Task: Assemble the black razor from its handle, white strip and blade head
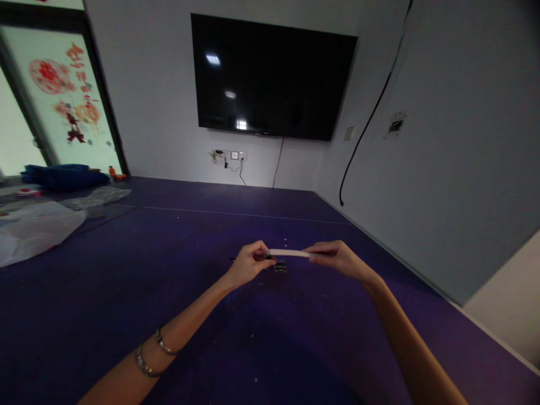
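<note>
Between my two hands stretches a thin white strip [289, 253], held level above the purple floor. My left hand [248, 263] pinches its left end, where a small dark piece shows at the fingertips; I cannot make out what that piece is. My right hand [337, 257] grips the other end between thumb and fingers. Just below the strip, a small dark object with light markings [280, 266] lies on the floor, partly hidden by my left fingers. Two bracelets [145, 363] circle my left forearm.
A purple floor [189, 315] spreads around me, dotted with tiny white bits. White plastic sheeting [37, 228] and a dark blue bundle [65, 175] lie at the left. A black cable [366, 126] hangs at the right wall, and a television [274, 79] is mounted ahead.
</note>
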Available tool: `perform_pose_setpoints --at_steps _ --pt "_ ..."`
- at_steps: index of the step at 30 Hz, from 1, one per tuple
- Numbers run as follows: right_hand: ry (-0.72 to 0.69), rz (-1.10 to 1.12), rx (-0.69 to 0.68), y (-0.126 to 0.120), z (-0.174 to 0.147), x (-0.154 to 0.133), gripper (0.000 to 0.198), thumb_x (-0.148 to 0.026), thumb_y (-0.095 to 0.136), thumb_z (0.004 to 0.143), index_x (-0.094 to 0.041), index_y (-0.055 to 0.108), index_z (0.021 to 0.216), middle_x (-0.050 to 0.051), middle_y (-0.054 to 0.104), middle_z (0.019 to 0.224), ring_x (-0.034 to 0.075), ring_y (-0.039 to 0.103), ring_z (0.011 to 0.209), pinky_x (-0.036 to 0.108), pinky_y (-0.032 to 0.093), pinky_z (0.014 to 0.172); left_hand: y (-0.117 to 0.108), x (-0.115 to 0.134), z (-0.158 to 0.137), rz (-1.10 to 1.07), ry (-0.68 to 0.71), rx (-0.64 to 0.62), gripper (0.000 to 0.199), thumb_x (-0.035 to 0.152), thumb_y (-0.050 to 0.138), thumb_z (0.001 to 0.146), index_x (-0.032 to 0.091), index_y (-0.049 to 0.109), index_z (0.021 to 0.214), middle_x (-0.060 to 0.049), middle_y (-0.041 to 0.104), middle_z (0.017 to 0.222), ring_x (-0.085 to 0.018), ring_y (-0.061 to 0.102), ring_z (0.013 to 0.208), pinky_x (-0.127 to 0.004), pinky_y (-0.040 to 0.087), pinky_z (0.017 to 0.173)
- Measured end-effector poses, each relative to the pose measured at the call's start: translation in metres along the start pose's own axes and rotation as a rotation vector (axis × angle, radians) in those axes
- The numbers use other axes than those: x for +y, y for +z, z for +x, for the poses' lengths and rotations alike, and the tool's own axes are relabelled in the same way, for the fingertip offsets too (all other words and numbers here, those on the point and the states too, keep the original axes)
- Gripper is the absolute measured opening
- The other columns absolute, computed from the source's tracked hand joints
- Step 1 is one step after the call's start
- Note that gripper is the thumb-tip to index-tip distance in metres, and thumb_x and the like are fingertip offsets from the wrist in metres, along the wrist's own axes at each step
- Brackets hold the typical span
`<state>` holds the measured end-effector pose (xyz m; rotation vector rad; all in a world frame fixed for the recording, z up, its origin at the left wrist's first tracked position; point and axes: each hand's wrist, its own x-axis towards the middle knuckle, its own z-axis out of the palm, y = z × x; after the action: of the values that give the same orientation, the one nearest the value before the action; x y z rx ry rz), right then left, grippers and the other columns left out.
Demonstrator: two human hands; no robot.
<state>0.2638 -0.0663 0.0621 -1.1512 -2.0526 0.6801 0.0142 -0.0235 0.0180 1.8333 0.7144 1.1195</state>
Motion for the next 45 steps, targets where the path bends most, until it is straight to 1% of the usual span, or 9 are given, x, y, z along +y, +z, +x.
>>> perform_pose_setpoints --at_steps 7,12,16,21,25,30,35,40,45 --pt "0.031 -0.012 0.034 -0.001 0.001 0.001 0.032 -0.041 0.06 0.074 -0.021 0.069 0.098 0.005 0.069 0.096 0.021 0.062 0.087 0.032 0.047 0.078 0.001 0.001 0.0 -0.034 -0.005 -0.007 0.023 0.021 0.068 0.065 0.016 0.046 0.065 0.001 0.062 0.066 -0.01 0.057 0.061 -0.023 0.042 0.059" --pt "0.04 0.004 -0.027 -0.002 0.0 0.003 0.034 -0.042 0.061 0.073 -0.02 0.07 0.097 0.005 0.069 0.094 0.021 0.062 0.087 0.032 0.048 0.077 0.001 0.001 -0.001 -0.01 -0.005 0.003 0.021 0.022 0.069 0.065 0.015 0.05 0.067 0.001 0.062 0.065 -0.01 0.056 0.06 -0.022 0.042 0.056" --pt "0.076 0.016 0.027 -0.003 0.0 0.008 0.036 -0.043 0.062 0.072 -0.02 0.07 0.097 0.006 0.069 0.095 0.022 0.062 0.089 0.034 0.047 0.08 0.0 -0.002 0.0 -0.041 -0.006 -0.009 0.021 0.023 0.069 0.066 0.015 0.05 0.069 0.0 0.063 0.068 -0.011 0.058 0.063 -0.024 0.044 0.06" --pt "0.06 0.033 -0.048 -0.005 -0.001 0.011 0.034 -0.042 0.063 0.071 -0.02 0.07 0.096 0.005 0.07 0.094 0.02 0.062 0.086 0.032 0.048 0.077 0.0 -0.005 0.001 -0.028 -0.006 0.01 0.022 0.023 0.07 0.065 0.015 0.049 0.067 0.003 0.058 0.061 -0.009 0.054 0.056 -0.022 0.041 0.055" --pt "0.101 0.034 0.016 -0.005 -0.001 0.012 0.036 -0.043 0.064 0.07 -0.019 0.07 0.096 0.006 0.07 0.094 0.02 0.062 0.087 0.032 0.048 0.078 0.0 -0.005 0.0 -0.055 -0.004 -0.001 0.021 0.023 0.069 0.066 0.015 0.05 0.068 0.0 0.062 0.067 -0.01 0.057 0.062 -0.024 0.043 0.06" --pt "0.098 0.046 -0.04 -0.004 0.0 0.011 0.037 -0.044 0.063 0.071 -0.019 0.07 0.097 0.006 0.069 0.096 0.021 0.062 0.088 0.032 0.048 0.078 0.0 -0.005 -0.001 -0.027 -0.006 -0.004 0.02 0.023 0.069 0.066 0.015 0.05 0.069 0.0 0.063 0.067 -0.01 0.057 0.061 -0.023 0.043 0.058" --pt "0.125 0.028 0.042 -0.003 0.0 0.011 0.039 -0.046 0.063 0.069 -0.02 0.07 0.097 0.006 0.07 0.096 0.023 0.062 0.089 0.035 0.048 0.08 0.0 -0.006 0.0 -0.018 0.013 0.008 0.023 0.025 0.069 0.066 0.016 0.048 0.067 0.0 0.063 0.068 -0.011 0.057 0.062 -0.024 0.043 0.059" --pt "0.119 0.028 -0.011 -0.004 0.0 0.011 0.039 -0.047 0.065 0.067 -0.02 0.07 0.096 0.006 0.07 0.094 0.023 0.063 0.087 0.035 0.049 0.078 0.001 -0.004 0.0 -0.011 0.0 0.02 0.022 0.024 0.069 0.066 0.015 0.048 0.067 0.001 0.061 0.064 -0.01 0.055 0.058 -0.023 0.042 0.056" --pt "0.132 0.04 0.035 -0.004 -0.001 0.012 0.04 -0.046 0.064 0.069 -0.02 0.069 0.098 0.006 0.07 0.096 0.023 0.063 0.087 0.036 0.049 0.08 0.001 -0.002 0.0 -0.06 -0.007 0.009 0.023 0.024 0.069 0.066 0.016 0.047 0.067 0.0 0.062 0.067 -0.01 0.056 0.061 -0.024 0.043 0.059"
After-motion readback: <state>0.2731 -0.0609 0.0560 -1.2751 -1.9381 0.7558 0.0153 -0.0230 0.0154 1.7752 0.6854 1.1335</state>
